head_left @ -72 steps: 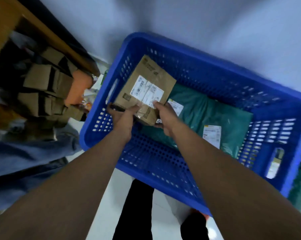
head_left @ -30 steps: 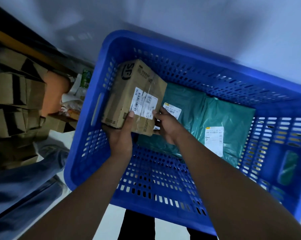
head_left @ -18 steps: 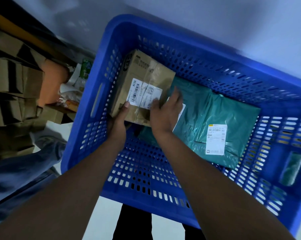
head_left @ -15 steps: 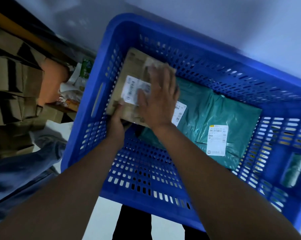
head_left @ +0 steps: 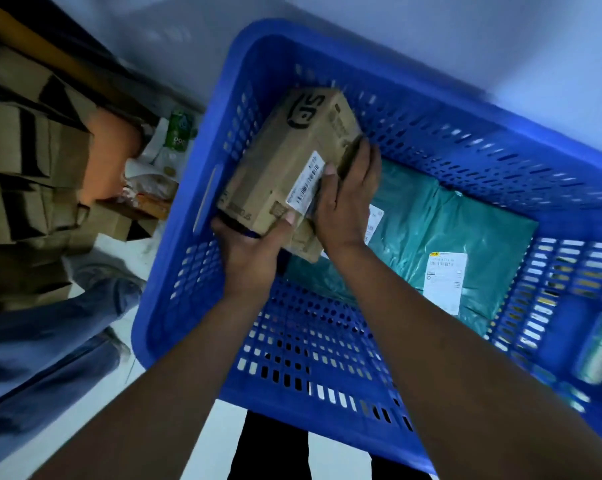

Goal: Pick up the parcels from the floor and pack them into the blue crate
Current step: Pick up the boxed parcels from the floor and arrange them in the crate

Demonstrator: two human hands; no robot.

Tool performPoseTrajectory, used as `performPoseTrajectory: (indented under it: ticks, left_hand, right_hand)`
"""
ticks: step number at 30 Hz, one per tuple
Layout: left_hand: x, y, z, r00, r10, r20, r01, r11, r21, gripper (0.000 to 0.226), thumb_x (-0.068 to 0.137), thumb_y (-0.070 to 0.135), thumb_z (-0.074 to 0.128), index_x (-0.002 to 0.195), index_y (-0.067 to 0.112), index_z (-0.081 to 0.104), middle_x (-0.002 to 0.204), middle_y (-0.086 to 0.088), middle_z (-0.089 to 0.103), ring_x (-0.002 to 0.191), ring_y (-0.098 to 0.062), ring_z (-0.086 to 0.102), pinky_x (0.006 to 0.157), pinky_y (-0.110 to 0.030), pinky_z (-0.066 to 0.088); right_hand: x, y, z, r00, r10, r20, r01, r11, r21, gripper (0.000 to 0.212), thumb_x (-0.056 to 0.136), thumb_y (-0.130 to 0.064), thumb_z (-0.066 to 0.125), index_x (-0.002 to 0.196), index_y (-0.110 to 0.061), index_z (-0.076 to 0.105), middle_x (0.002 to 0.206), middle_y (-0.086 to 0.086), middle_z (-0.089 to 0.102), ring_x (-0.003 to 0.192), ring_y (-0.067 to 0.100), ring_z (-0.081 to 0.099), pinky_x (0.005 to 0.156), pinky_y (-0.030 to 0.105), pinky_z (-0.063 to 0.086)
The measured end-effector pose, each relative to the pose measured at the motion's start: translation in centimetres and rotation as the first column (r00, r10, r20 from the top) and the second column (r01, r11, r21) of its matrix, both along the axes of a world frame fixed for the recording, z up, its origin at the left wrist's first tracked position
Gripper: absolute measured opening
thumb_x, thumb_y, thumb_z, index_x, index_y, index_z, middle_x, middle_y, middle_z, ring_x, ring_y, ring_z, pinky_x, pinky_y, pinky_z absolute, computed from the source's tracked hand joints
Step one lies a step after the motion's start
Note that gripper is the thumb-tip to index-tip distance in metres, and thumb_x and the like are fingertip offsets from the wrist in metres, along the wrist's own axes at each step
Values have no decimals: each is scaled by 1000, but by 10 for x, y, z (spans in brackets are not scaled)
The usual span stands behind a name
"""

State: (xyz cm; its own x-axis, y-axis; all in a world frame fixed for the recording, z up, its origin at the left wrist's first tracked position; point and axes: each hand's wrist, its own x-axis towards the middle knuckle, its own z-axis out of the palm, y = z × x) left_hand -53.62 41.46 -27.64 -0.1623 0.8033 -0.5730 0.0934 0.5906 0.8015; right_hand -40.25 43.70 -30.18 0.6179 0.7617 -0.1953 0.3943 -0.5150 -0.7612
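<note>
- Both hands are holding one cardboard box (head_left: 285, 161) inside the blue crate (head_left: 195, 268), at its left end.
- Box is sitting tilted, label side turned toward the right, black logo face showing up top; cannot tell whether its underside is touching the crate floor.
- Left hand (head_left: 254, 254) is gripping the near bottom corner of the box, thumb lying on the brown face, fingers wrapping underneath.
- Right hand (head_left: 348, 202) is clasping the right side of the box, thumb pressing by the barcode label (head_left: 306, 181), fingers curling over the far edge.
- Green poly mailer (head_left: 465, 223) is lying flat on the crate floor, filling the middle and right part, white shipping label (head_left: 445, 282) facing up; its left edge is running under the box.
- Crate is sitting on a pale floor (head_left: 219, 434).
- Outside the crate on the left: stacked brown cartons (head_left: 22, 161), a green bottle (head_left: 179, 131), blue denim fabric (head_left: 43, 351) lying nearer the camera.
- Right crate wall is blurring; something pale-green is showing through its handle slot, too smeared to identify.
</note>
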Motion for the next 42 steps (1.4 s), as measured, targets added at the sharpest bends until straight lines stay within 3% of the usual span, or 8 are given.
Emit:
performPoseTrajectory:
  ticks: [6,10,19,25,30,33,40,42]
  left_hand:
    - [8,-6,-5,986,44,-163,-14,983,183,103,67,42,89,147,16,30,146,-4,48,134,-19,51,113,-42,47]
    - [14,-8,-18,987,95,-133,-83,993,89,93,67,36,90,142,16,39,137,0,55,124,-14,58,109,-42,50]
    - [-6,-2,-38,1000,8,-13,-8,999,-34,95,68,51,83,148,18,44,137,2,63,123,-16,63,106,-50,51]
    - [-6,0,-47,999,14,41,-12,999,-53,78,73,45,80,142,29,47,135,6,64,123,-18,63,106,-55,51]
    - [-10,3,-54,988,60,143,-43,992,-114,89,75,40,78,153,16,42,140,-3,62,120,-17,65,91,-35,61]
    - [-12,5,-58,981,74,181,-43,985,-169,74,85,31,75,151,17,47,139,-2,63,113,-12,67,78,-24,60]
    - [-19,14,-65,958,79,276,4,957,-289,29,94,34,69,123,34,68,143,1,62,127,-20,60,98,-47,58]
    - [-21,16,-70,952,103,289,-4,946,-324,27,98,28,66,125,31,68,145,-2,61,130,-23,58,94,-46,59]
  right_hand:
    - [-12,15,-4,991,13,-133,-8,999,42,61,105,-32,34,161,-13,18,168,12,11,153,20,13,122,34,12]
    - [-17,22,-10,998,50,28,-48,997,-56,66,96,-28,30,160,-14,25,166,13,23,153,27,18,123,51,17]
    - [-14,47,-10,893,298,336,-327,945,30,66,97,-44,40,157,-18,35,164,14,29,153,33,20,121,58,15]
    - [-23,56,-23,870,263,417,-279,960,-23,67,94,-52,40,154,-24,41,158,11,38,150,31,26,119,60,15]
    - [-29,59,-27,856,258,448,-259,964,-62,67,92,-54,38,154,-26,42,157,9,39,150,29,26,120,59,10]
    - [-31,60,-30,851,278,446,-268,959,-87,68,93,-55,35,154,-27,40,159,9,37,150,29,24,120,60,8]
    - [-37,65,-34,804,369,466,-298,929,-220,66,98,-51,36,159,-28,29,163,7,29,154,29,16,120,63,4]
    - [-40,67,-36,785,400,473,-311,915,-259,65,100,-50,33,160,-27,25,165,6,25,155,28,11,120,62,1]
